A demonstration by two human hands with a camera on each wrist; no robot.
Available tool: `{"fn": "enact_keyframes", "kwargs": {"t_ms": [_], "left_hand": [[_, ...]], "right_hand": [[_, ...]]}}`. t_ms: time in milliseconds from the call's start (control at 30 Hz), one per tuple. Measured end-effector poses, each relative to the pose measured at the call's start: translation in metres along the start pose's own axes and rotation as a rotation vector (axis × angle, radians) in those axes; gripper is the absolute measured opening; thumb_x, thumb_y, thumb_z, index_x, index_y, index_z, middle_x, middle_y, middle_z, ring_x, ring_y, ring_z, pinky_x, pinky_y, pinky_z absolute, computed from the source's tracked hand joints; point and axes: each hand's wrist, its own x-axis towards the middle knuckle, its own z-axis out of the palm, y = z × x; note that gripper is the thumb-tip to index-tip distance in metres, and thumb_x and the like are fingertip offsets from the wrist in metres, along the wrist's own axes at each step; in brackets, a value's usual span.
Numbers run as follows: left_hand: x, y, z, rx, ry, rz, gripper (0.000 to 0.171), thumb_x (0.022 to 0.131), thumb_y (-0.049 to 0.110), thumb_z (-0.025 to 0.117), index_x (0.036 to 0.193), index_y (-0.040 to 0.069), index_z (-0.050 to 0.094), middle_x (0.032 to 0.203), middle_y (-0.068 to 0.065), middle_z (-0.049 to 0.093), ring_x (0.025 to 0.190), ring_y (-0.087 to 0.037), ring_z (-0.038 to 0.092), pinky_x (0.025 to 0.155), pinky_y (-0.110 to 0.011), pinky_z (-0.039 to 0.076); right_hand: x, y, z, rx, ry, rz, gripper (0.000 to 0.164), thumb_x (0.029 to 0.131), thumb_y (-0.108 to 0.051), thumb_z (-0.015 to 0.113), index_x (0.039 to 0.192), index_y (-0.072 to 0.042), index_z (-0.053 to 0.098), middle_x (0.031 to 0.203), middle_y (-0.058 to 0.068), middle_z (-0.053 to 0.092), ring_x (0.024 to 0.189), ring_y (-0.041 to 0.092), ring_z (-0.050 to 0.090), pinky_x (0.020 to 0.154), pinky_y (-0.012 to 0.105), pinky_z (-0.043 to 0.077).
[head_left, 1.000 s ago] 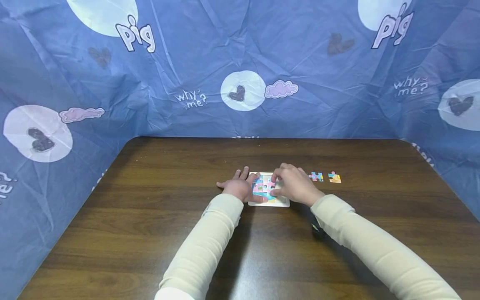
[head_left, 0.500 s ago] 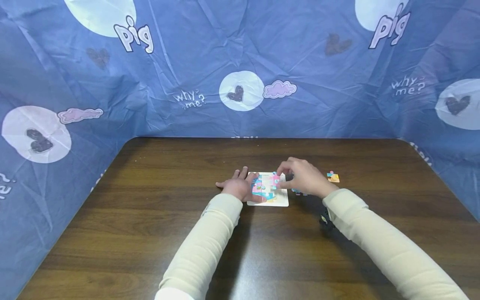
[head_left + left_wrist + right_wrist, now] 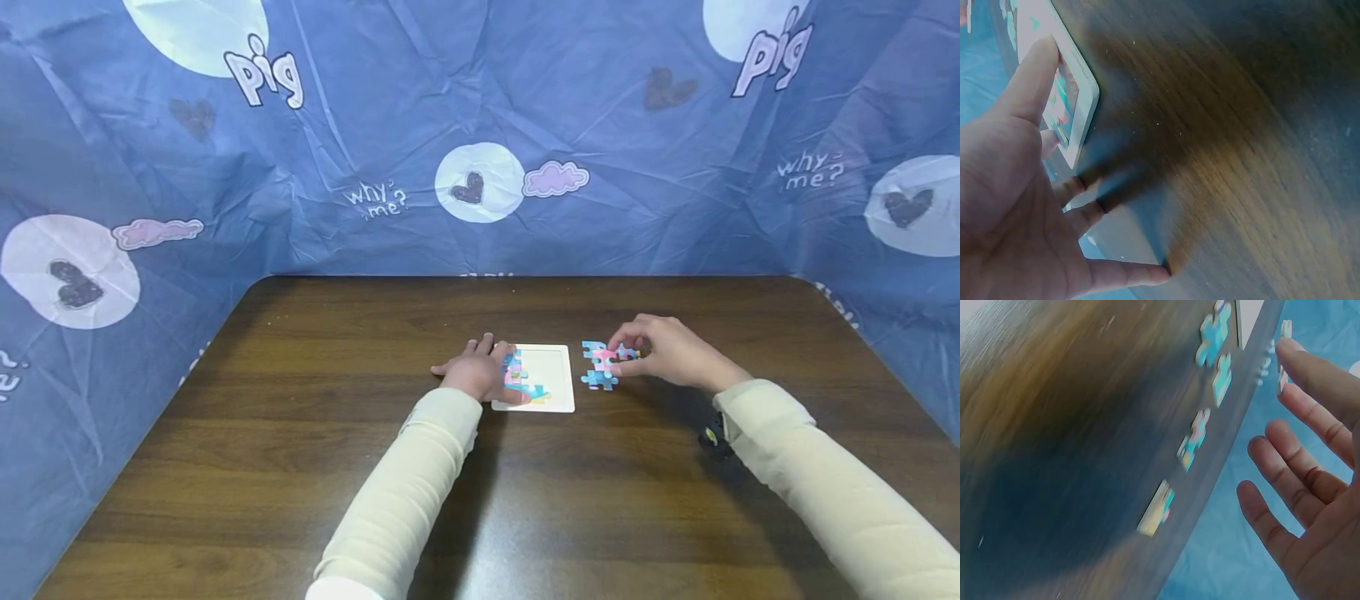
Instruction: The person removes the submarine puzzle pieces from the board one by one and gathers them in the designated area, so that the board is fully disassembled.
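Note:
My left hand [image 3: 474, 375] lies with fingers spread at the left side of the white puzzle frame [image 3: 568, 379]; its thumb [image 3: 1035, 72] rests on the near rim. Blue, pink and yellow puzzle pieces [image 3: 537, 392] sit along the left and bottom of the frame. Right of it, my right hand [image 3: 671, 350] pinches a pink puzzle piece [image 3: 603, 358] between thumb and fingertips, above the table. In the right wrist view that piece [image 3: 1284, 356] shows edge-on, and the other fingers stay loose.
Loose puzzle pieces lie right of the frame, including a blue piece [image 3: 600, 380]. A yellow-edged piece [image 3: 1155, 512] shows in the right wrist view; my right hand hides it from the head view. The brown table [image 3: 315, 375] meets a blue printed cloth [image 3: 390, 108] behind.
My right hand has lifted the pink puzzle piece out of the frame and carried it right, over the loose pieces. My left hand has kept its place on the frame.

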Motion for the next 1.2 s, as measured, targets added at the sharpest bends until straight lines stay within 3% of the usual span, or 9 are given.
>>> {"fn": "enact_keyframes", "kwargs": {"t_ms": [533,733,800,1000,1067,1200], "left_hand": [[0.003,0.001,0.001,-0.001,-0.008,-0.008,0.088,0.090,0.057,0.072,0.161,0.030,0.028,0.171,-0.004,0.012,0.156,-0.026,0.012,0.104,-0.077,0.033],[0.002,-0.001,0.002,-0.009,-0.002,-0.002,0.088,0.090,0.055,0.072,0.161,0.029,0.028,0.171,-0.005,0.012,0.156,-0.027,0.012,0.104,-0.077,0.032],[0.002,-0.001,0.002,-0.012,-0.001,0.000,0.088,0.090,0.055,0.072,0.161,0.029,0.028,0.171,-0.005,0.012,0.156,-0.027,0.012,0.104,-0.077,0.032],[0.002,-0.002,0.003,-0.022,0.005,0.006,0.088,0.090,0.054,0.073,0.161,0.029,0.028,0.171,-0.005,0.012,0.156,-0.027,0.012,0.103,-0.078,0.032],[0.001,-0.002,0.003,-0.029,0.008,0.006,0.088,0.090,0.054,0.073,0.161,0.029,0.028,0.170,-0.006,0.013,0.156,-0.027,0.012,0.103,-0.078,0.032],[0.001,-0.002,0.002,-0.041,0.013,0.004,0.087,0.089,0.053,0.074,0.160,0.029,0.029,0.170,-0.006,0.013,0.156,-0.027,0.013,0.103,-0.078,0.031]], "right_hand": [[-0.029,0.030,-0.007,-0.031,-0.063,0.102,0.027,0.081,-0.030,0.087,0.101,-0.015,0.076,0.095,0.002,0.067,0.091,0.023,0.063,0.081,0.044,0.051],[-0.033,0.035,-0.001,-0.050,-0.051,0.061,0.025,0.080,-0.030,0.088,0.097,-0.017,0.077,0.096,0.001,0.066,0.090,0.021,0.063,0.080,0.043,0.050],[-0.033,0.036,0.002,-0.056,-0.055,0.059,0.023,0.080,-0.029,0.088,0.096,-0.017,0.076,0.095,0.001,0.065,0.091,0.024,0.063,0.082,0.045,0.050],[-0.031,0.036,0.006,-0.068,-0.086,0.093,0.023,0.080,-0.028,0.087,0.095,-0.017,0.074,0.102,0.009,0.065,0.120,0.050,0.057,0.098,0.062,0.046],[-0.031,0.036,0.006,-0.076,-0.092,0.090,0.025,0.079,-0.028,0.088,0.096,-0.015,0.074,0.101,0.009,0.065,0.115,0.048,0.059,0.095,0.061,0.047],[-0.027,0.032,0.004,-0.089,-0.085,0.077,0.028,0.080,-0.027,0.087,0.100,-0.011,0.075,0.095,0.003,0.064,0.095,0.031,0.064,0.085,0.053,0.051]]}}
